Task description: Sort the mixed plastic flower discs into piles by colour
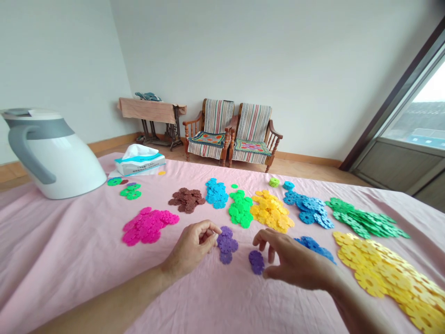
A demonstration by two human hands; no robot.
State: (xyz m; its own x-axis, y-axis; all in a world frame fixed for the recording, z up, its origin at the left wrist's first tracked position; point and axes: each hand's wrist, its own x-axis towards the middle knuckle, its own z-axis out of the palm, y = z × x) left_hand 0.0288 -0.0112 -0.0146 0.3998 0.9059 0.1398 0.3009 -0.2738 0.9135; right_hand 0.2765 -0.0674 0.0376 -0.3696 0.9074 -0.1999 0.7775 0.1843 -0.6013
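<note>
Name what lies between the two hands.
The head view shows purple plastic snowflake pieces there: a larger pile by the left hand, a smaller one by the right hand.

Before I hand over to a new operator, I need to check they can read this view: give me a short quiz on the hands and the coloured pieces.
1. Which pile of flower-shaped plastic pieces is nearest the left hand? A purple pile, B green pile, C brown pile.
2. True or false: the right hand rests on the yellow pile.
3. How many wooden armchairs show in the background?

Key: 1 A; 2 false; 3 two.
</note>
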